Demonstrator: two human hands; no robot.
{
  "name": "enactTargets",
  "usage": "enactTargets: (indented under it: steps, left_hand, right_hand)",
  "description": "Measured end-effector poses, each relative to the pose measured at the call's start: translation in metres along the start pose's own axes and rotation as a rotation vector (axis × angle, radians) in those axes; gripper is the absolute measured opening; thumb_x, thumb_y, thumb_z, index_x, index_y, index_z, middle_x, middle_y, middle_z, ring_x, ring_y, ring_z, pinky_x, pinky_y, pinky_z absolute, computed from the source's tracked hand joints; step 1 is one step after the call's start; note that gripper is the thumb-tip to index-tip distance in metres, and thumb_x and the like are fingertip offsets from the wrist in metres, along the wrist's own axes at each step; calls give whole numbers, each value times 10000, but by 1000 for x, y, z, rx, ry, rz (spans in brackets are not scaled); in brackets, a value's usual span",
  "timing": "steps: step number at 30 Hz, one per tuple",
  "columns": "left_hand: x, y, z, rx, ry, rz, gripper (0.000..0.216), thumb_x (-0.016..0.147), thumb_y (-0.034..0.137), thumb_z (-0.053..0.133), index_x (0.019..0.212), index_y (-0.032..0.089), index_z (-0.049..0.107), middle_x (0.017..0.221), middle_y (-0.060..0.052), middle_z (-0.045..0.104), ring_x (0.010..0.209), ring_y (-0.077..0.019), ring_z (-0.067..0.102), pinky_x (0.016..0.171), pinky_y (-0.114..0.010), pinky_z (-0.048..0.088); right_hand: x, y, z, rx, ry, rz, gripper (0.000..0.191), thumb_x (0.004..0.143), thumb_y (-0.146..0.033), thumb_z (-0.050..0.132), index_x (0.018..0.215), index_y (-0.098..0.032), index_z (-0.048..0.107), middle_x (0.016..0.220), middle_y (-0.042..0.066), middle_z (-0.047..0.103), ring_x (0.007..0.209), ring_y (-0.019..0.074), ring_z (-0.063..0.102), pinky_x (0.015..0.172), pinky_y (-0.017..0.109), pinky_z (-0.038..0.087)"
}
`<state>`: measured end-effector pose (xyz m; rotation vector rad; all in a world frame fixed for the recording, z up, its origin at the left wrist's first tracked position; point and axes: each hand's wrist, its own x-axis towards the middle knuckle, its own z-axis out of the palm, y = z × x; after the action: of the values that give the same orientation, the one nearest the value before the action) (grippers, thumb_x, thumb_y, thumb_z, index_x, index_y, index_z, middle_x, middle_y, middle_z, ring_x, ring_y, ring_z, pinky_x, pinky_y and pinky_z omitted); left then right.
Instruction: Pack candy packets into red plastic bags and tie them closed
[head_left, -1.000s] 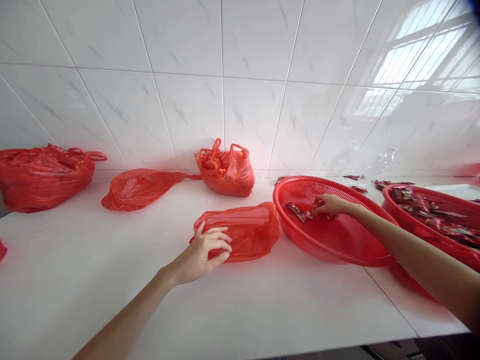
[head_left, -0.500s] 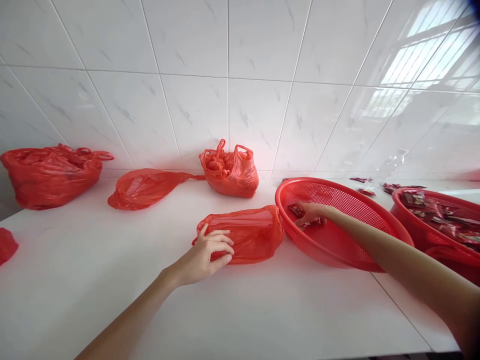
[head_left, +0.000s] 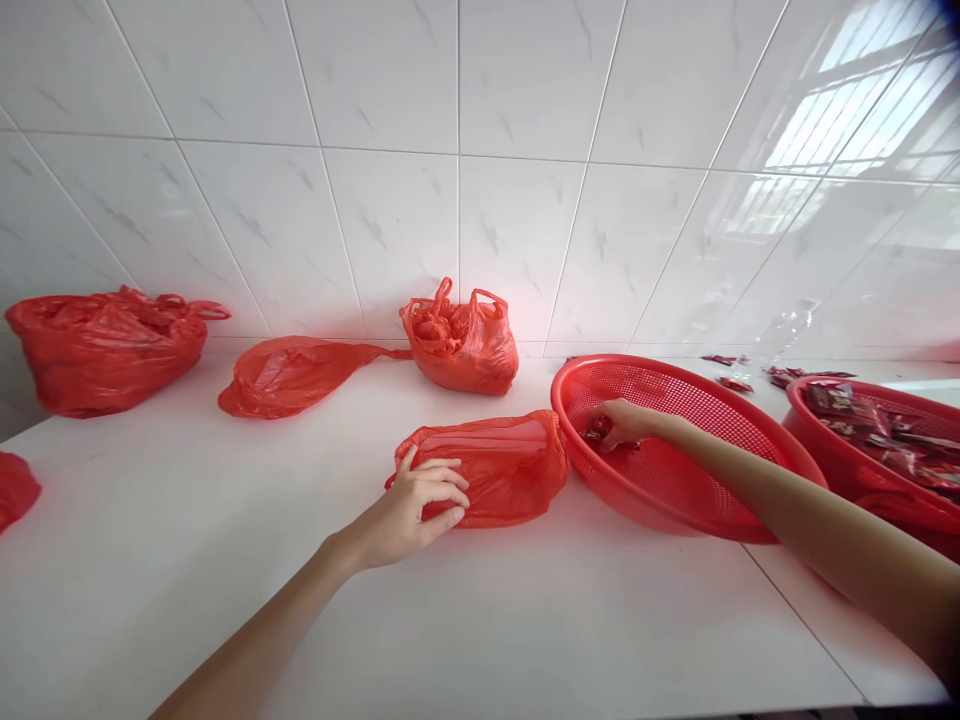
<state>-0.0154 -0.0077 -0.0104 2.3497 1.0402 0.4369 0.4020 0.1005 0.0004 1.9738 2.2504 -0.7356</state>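
My left hand rests on the near left part of a red plastic bag that lies on its side, its fingers stretched out and a little apart. My right hand reaches into a red perforated basket, which leans with its opening toward me. Its fingers are curled round small dark-red wrapped packets at the basket's left inner side. How many packets are in the fingers is hidden. The basket's left rim touches, or nearly touches, the bag's right end.
Along the tiled wall stand a full red bag, a flat red bag and a smaller stuffed bag. On the right, a second red basket holds many packets. Near it are loose packets and a clear plastic bottle.
My right hand has closed round the packets in the basket, its fingers drawn together and slightly to the right. The left hand has stayed on the bag.
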Motion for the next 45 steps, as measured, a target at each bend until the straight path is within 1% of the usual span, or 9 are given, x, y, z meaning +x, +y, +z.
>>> enactTargets:
  steps: [5,9,13,18,23,29,33,38,45]
  left_hand:
    - [0,0,0,-5,7,10,221,955,342,534,1024,300,740,1277,-26,664,1375,-285,467,1151,-600,303]
    - [-1,0,0,-3,6,11,224,958,353,528,1029,309,737,1278,-22,663,1377,-278,467,1123,-575,365]
    - [-1,-1,-2,38,30,19,230,968,365,508,1018,317,728,1312,-14,642,1391,-276,452,1193,-633,208]
    - [0,-5,1,146,206,75,240,970,329,494,1047,309,721,1476,-24,500,1443,-274,376,1227,-619,86]
    - [4,-13,10,290,477,-1,275,958,273,485,1124,272,705,1535,-81,403,1480,-316,291,1207,-646,91]
    - [7,-26,21,376,509,-192,326,949,329,503,1216,282,683,1562,-134,336,1502,-390,200,1146,-714,150]
    - [7,-28,23,375,406,-242,364,896,338,578,1240,244,650,1604,-163,269,1510,-413,158,1141,-722,144]
    - [4,-30,21,256,229,-316,686,754,343,724,1388,210,498,1651,-222,91,1521,-447,29,1140,-728,125]
    - [1,-42,12,261,205,-391,829,690,185,685,1460,167,378,1644,-270,3,1528,-409,-40,1157,-704,94]
  right_hand:
    - [2,-3,4,29,5,-20,84,613,-208,682,666,-184,621,639,10,638,498,146,579,491,249,419]
    - [1,-5,-2,83,90,5,165,635,-270,701,604,-177,569,601,29,620,576,169,603,518,249,436]
    - [-10,-8,-22,208,116,-12,195,706,-331,671,659,-160,590,645,52,659,595,171,632,532,258,488]
    - [-47,-34,-55,748,203,-166,291,685,-361,777,797,-119,660,692,85,702,586,181,660,527,279,539]
    - [-88,-97,-67,919,326,-431,200,695,-278,795,792,-132,699,729,45,709,634,153,655,566,246,540]
    - [-94,-180,-30,715,34,-566,229,726,-275,725,915,-147,708,727,6,692,683,170,656,606,263,529]
    - [-60,-211,15,471,-82,-596,84,736,-259,656,727,-187,614,648,-33,615,591,125,565,524,229,431]
    - [-16,-212,53,149,-15,-469,205,735,-281,670,596,-192,550,551,-23,538,523,115,477,484,240,318]
    - [-2,-182,61,211,102,-385,147,825,-323,645,849,-183,681,767,37,670,626,140,570,531,231,395]
